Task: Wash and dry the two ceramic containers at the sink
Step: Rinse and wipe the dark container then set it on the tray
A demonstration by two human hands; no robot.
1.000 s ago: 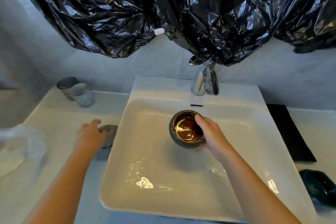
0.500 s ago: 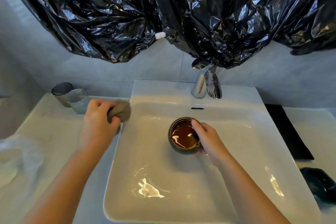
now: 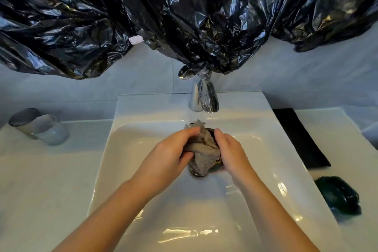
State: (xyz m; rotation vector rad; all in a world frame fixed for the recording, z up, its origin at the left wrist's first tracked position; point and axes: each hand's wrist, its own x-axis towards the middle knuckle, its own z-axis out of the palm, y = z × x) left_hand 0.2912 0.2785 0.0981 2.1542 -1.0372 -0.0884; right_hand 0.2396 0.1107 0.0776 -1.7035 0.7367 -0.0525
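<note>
The bowl (image 3: pixel 217 166) sits low in the middle of the sink (image 3: pixel 143 170), just in front of the tap (image 3: pixel 201 98), and is almost covered by a grey cloth (image 3: pixel 202 149); only a bit of dark green side and gold rim shows at its right. The left hand (image 3: pixel 171 153) grasps the cloth, fingers curled round a bunch of it, and pushes it down onto the bowl. The right hand (image 3: pixel 229 149) wraps round the bowl's right side and steadies it.

This looks like the wiping step on the first container. To do it well, the right hand should hold firm, since wet glaze is likely slippery, and turn the bowl bit by bit while the cloth goes round the inside wall, over the rim and down the outside. Keeping the bowl low over the basin limits harm if it slips.

A dark green thing (image 3: pixel 337 196), blurred, lies on the worktop (image 3: pixel 51 180) at the right, well apart; it may be the second container, waiting its turn
</note>
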